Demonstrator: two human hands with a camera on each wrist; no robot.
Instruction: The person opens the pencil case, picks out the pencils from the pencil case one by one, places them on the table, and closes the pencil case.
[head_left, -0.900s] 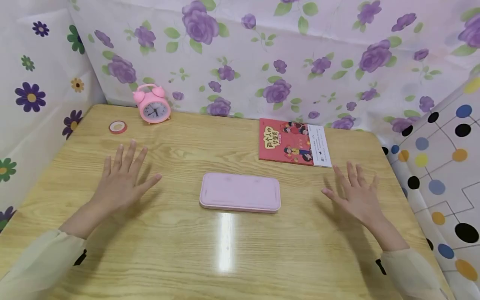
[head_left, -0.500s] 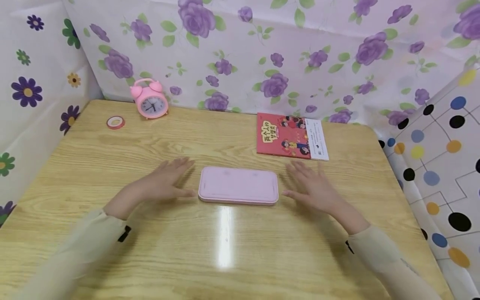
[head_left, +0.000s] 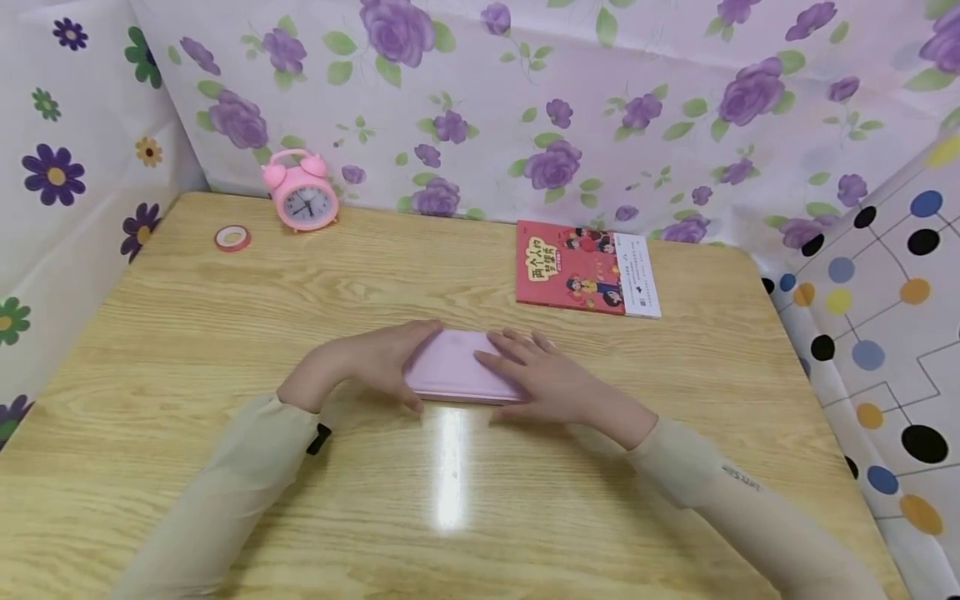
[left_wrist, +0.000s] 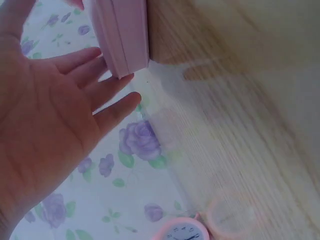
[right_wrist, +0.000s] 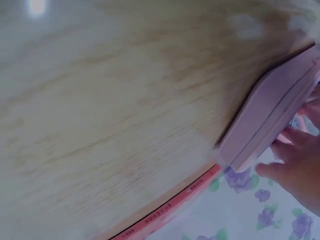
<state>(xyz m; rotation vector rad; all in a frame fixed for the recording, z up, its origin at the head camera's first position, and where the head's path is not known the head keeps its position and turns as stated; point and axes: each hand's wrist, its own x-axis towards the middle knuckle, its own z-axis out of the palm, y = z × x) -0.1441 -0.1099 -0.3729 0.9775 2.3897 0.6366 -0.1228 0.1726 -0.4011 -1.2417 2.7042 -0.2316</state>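
Left hand (head_left: 378, 360) and right hand (head_left: 553, 382) have moved in, fingers spread against the pink case (head_left: 459, 367). Only the head view shows tape (head_left: 236, 247) by the table's (head_left: 360, 275) far-left corner.

The person wears long sleeves in a pale, creamy beige, the cloth thin-looking and softly creased. The right sleeve (head_left: 780, 537) puffs out a little where it joins the right cuff (head_left: 667, 454). Just behind the right cuff runs a short line of dark lettering (head_left: 741, 477), too small for me to read. Well apart from the right cuff, the left sleeve (head_left: 221, 508) matches in colour, with a small black tab (head_left: 318, 439) jutting from its wrist end.
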